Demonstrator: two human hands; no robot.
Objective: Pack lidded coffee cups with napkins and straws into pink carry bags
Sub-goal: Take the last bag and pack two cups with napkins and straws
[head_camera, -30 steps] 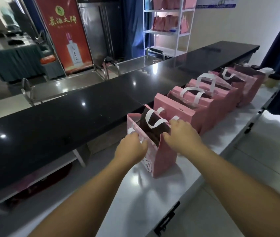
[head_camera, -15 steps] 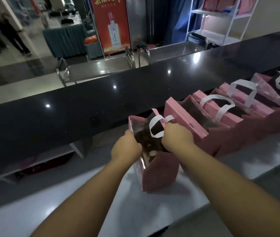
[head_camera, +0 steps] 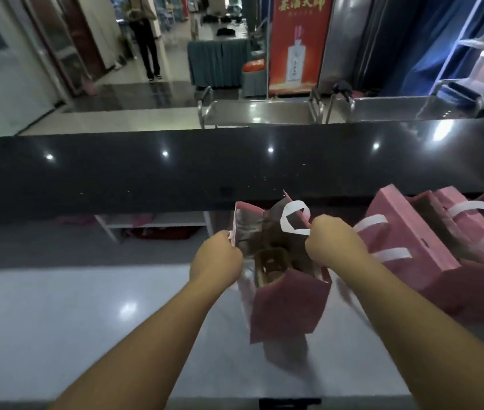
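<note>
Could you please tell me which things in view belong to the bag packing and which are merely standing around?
Job: pink bag held open by left hand and right hand; row of pink bags.
Around: red banner; black counter; metal trolleys.

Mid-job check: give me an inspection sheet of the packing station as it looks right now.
Surface: glossy white worktop below a black counter.
Job's things: open pink bag with a brown insert; more pink bags to its right.
Clutter: nothing seen.
Hands: left hand grips the bag's left rim; right hand grips its right rim by the white handle.
Cables: nothing seen.
Surroundings: red banner, a person standing far off.
</note>
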